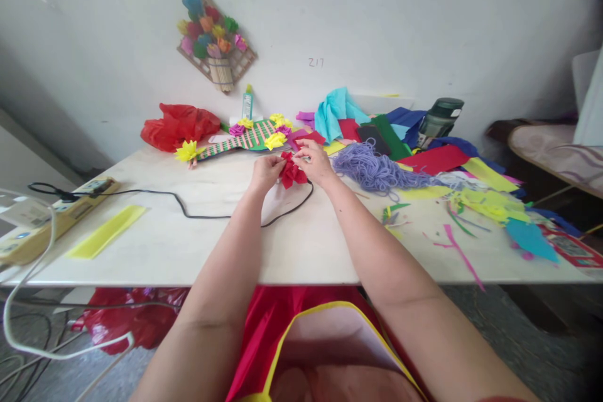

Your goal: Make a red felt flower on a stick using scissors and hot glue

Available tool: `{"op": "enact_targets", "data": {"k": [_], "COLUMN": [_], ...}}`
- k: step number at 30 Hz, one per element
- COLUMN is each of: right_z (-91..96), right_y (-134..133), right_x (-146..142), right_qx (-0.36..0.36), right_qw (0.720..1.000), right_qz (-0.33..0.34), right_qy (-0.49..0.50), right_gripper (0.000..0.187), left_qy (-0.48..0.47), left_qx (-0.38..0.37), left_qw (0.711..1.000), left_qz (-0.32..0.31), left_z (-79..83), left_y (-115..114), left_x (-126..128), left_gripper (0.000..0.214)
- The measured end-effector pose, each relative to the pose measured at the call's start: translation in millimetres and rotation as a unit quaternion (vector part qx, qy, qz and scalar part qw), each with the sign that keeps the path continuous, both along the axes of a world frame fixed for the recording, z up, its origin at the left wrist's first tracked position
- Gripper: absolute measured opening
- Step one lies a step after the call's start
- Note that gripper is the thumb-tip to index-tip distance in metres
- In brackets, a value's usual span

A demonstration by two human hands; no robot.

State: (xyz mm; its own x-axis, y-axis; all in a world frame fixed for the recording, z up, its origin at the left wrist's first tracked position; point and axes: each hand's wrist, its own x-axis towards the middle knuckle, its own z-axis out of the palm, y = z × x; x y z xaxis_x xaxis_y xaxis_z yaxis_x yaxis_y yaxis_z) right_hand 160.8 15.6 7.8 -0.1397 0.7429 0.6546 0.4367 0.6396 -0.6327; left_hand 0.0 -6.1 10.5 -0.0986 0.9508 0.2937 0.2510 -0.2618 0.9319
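Left hand (268, 171): thumb and forefinger closed in a pinch on the left edge of the red flower (291, 174). Right hand (316, 163): fingers partly curled at the flower's right edge; whether they grip a petal or only rest against it cannot be told. Location of flower: between the two hands, just above the worktop (306, 257), toward its middle.

Handling, as judged: the flower appears to be folded or crimped paper, very light, soft at the petal tips and easily creased or torn. Slipping seems a minor risk; crushing the greater one. Best hold would be low at the gathered base, with a light fingertip pinch; outer petals should bear little pull. The base itself is not clearly visible.

Surroundings: a black cord (207, 217) runs across the worktop from the left and curves past the near side of the flower. Beyond the left hand, at the far side, lies a striped panel (245, 139) bearing yellow and purple flowers. Right of the right hand sits a loose heap of purple yarn (370, 166). Farther left, well apart, lies a yellow strip (107, 232).
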Motion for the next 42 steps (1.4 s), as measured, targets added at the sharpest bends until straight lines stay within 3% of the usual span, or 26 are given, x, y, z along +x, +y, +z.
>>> {"op": "enact_targets", "data": {"k": [11,21,42], "right_z": [-3.2,-10.7,-2.2], "right_y": [0.7,6.2,-3.7], "right_x": [0.0,-4.0,-5.9], "right_qx": [-0.034,-0.059,-0.063], "right_qw": [0.998,0.997,0.994], "right_qz": [-0.039,-0.052,-0.046], "right_qy": [-0.032,-0.018,-0.071], "right_gripper": [0.011,0.013,0.012], "left_qy": [0.091,0.126,0.128], "left_qx": [0.082,0.1,0.035], "left_qw": [0.992,0.987,0.991], "left_qz": [0.011,0.017,0.023], "left_z": [-4.9,-1.2,-3.0], "left_y": [1.6,-3.5,1.9], "left_x": [-0.6,5.3,6.2], "left_gripper": [0.015,0.015,0.018]}}
